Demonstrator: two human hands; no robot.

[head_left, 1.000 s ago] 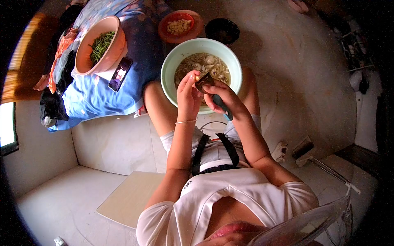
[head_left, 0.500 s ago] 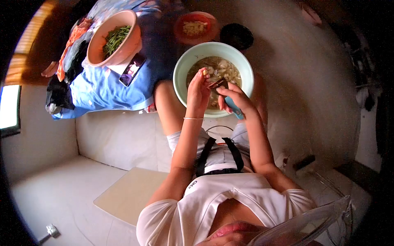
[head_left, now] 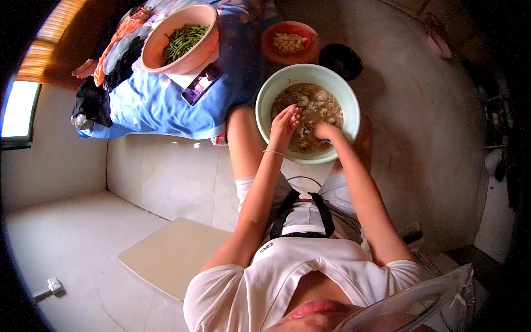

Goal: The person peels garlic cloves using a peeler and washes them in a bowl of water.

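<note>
Between my knees stands a pale green basin (head_left: 263,123) of murky water with whitish and brown pieces (head_left: 315,99) in it. My left hand (head_left: 286,123) hangs over the basin's left part, its fingers curled together; what they hold, if anything, is too small to make out. My right hand (head_left: 326,131) reaches down into the water at the right, its fingers hidden. A bit of the blue-green handle (head_left: 328,142) shows beneath my right wrist; the rest of that tool is out of sight.
A pink bowl of green beans (head_left: 185,43) and a phone (head_left: 202,84) rest on a blue cloth (head_left: 149,113). Beyond the basin are a red bowl of pale pieces (head_left: 290,42) and a black bowl (head_left: 340,61). A beige board (head_left: 174,254) lies at lower left.
My right hand has gone down into the water with the peeler-like tool. My left hand has dropped lower, and the yellowish piece at its fingertips no longer shows. The whole view has shifted.
</note>
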